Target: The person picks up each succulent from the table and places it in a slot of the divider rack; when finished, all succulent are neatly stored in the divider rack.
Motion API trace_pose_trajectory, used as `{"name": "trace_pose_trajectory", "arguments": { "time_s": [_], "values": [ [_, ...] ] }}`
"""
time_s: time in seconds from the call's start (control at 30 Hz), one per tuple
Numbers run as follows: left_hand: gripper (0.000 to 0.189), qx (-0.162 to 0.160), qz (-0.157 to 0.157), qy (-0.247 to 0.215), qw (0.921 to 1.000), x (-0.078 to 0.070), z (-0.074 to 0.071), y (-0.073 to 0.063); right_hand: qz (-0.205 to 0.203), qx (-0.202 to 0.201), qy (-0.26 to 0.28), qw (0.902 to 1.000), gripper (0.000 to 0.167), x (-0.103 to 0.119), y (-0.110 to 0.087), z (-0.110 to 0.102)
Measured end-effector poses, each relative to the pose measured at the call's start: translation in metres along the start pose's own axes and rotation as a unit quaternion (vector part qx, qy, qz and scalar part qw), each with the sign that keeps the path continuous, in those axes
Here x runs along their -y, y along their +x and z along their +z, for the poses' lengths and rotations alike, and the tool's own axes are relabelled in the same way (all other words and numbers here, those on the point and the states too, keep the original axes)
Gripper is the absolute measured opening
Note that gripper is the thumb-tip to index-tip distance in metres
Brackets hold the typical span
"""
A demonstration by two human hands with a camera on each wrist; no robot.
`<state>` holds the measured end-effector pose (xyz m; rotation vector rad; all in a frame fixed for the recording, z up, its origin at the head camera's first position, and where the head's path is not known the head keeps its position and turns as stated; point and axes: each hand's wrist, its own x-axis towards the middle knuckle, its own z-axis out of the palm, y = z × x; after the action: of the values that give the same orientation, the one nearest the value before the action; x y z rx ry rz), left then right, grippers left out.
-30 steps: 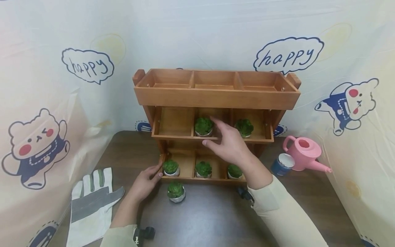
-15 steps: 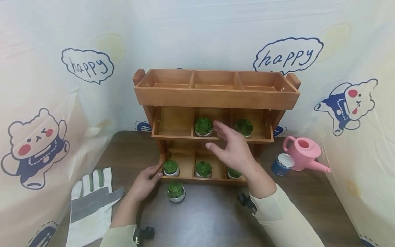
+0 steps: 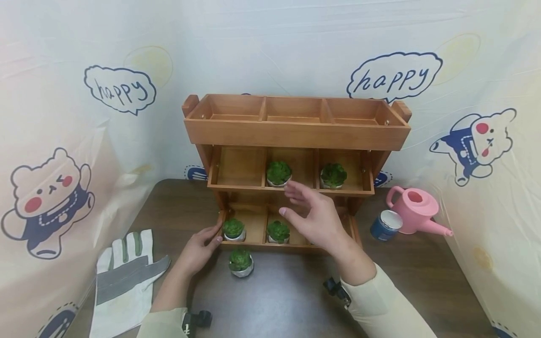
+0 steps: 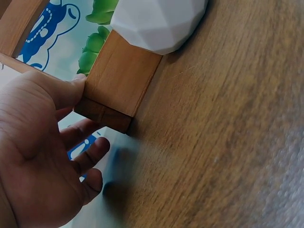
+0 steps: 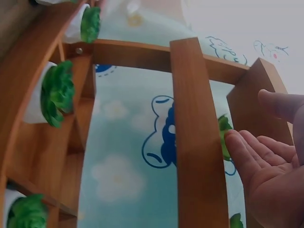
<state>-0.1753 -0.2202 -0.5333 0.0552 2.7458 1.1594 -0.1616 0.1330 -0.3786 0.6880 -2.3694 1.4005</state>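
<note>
A three-tier wooden planter shelf [image 3: 296,135] stands against the backdrop. My left hand [image 3: 200,251] pinches the front left corner of its lowest tier; the left wrist view shows the thumb on the wooden edge [image 4: 121,71]. My right hand [image 3: 319,218], fingers extended and thumb apart, hovers before the lower tiers, holding nothing. Potted succulents sit in the middle tier's centre [image 3: 279,173] and right [image 3: 333,176] compartments. Below are a left succulent [image 3: 234,229] and a middle succulent [image 3: 278,232]; my right hand hides the lower right one. Another potted succulent [image 3: 241,263] stands on the table in front.
A grey-and-white work glove [image 3: 124,281] lies at the left of the dark wooden table [image 3: 279,300]. To the right stand a blue tin [image 3: 386,226] and a pink watering can [image 3: 416,209]. A printed cloth backdrop [image 3: 270,51] encloses the back and sides.
My right hand has drawn down and back from the middle tier's centre succulent, uncovering the right one there and covering the lower right one. The left hand stays at the shelf corner.
</note>
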Motion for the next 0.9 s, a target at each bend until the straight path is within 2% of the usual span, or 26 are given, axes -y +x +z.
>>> {"name": "trace_pose_trajectory", "arguments": {
  "time_s": [0.23, 0.57, 0.77, 0.9],
  "values": [
    [0.055, 0.004, -0.006, -0.004, 1.0000, -0.001, 0.000, 0.000, -0.006, 0.007, 0.021, 0.9997, 0.057, -0.004, -0.009, 0.013],
    [0.055, 0.002, -0.003, -0.003, 1.0000, -0.001, 0.000, 0.000, 0.035, 0.044, 0.024, 0.9981, 0.056, -0.010, -0.024, 0.032],
    [0.055, 0.003, -0.005, -0.005, 1.0000, -0.001, -0.001, 0.000, 0.044, 0.064, 0.020, 0.9968, 0.058, -0.017, -0.033, 0.048],
    [0.056, 0.007, -0.007, -0.008, 0.9999, -0.002, -0.002, 0.000, 0.069, 0.081, 0.022, 0.9940, 0.059, -0.021, -0.040, 0.059]
  ]
}}
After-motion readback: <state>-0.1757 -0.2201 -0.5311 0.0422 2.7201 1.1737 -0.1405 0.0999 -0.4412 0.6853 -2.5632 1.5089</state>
